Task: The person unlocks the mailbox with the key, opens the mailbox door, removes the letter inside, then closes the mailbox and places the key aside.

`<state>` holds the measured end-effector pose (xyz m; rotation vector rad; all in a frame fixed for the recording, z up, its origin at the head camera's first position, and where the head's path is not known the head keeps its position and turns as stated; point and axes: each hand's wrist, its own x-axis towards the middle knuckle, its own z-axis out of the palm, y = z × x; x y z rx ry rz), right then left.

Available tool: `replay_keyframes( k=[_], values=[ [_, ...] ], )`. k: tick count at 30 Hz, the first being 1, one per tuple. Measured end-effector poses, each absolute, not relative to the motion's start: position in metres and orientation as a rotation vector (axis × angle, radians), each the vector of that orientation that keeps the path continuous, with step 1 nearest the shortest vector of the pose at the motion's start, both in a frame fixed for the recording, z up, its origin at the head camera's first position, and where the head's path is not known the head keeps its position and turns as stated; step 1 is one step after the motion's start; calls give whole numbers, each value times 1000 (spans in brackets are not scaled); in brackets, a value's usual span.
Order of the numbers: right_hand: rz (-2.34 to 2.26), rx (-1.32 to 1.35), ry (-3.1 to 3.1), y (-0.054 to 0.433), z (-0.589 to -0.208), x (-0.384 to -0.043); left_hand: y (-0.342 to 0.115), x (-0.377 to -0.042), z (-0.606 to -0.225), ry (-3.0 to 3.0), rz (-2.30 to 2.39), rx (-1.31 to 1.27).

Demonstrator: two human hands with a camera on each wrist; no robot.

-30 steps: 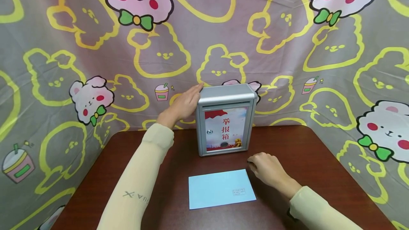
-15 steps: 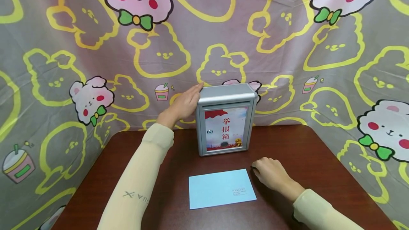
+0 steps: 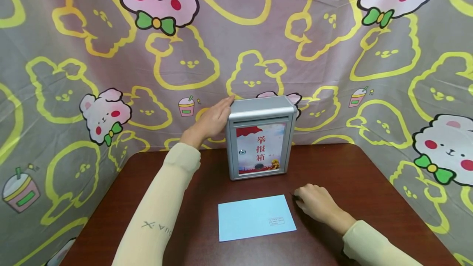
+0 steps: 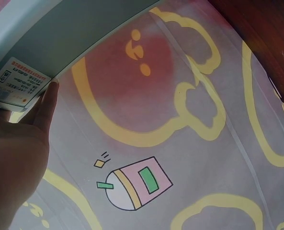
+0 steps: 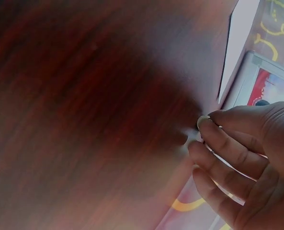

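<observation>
A silver metal drop box [image 3: 261, 108] stands upright towards the back of the table, with red characters and a round lock on its front. My left hand [image 3: 212, 120] rests on its upper left edge, fingers straight. In the left wrist view, a fingertip touches the box's edge beside a white label [image 4: 17, 84]. To the right of a pale blue envelope [image 3: 251, 218], my right hand [image 3: 315, 202] is low over the table, fingers curled. Thumb and forefinger pinch a small dark thing [image 5: 198, 125]; I cannot tell its kind. The envelope lies flat in front of the box.
The dark red wooden table [image 3: 332, 163] has rounded far corners. Behind it and along both sides hangs a grey-pink curtain [image 3: 255, 32] printed with cartoon animals and drink cups.
My right hand has moved a little to the right and nearer to me, away from the box. My left hand, the box and the envelope stay in place.
</observation>
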<state>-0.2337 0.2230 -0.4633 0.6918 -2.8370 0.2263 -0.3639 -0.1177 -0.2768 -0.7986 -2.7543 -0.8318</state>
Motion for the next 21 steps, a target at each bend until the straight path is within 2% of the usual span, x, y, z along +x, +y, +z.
replay_keyframes(
  k=[21],
  values=[
    [328,661,-2898,228,-455,-233,-118,-366,-276,-2751,-809,-803]
  ],
)
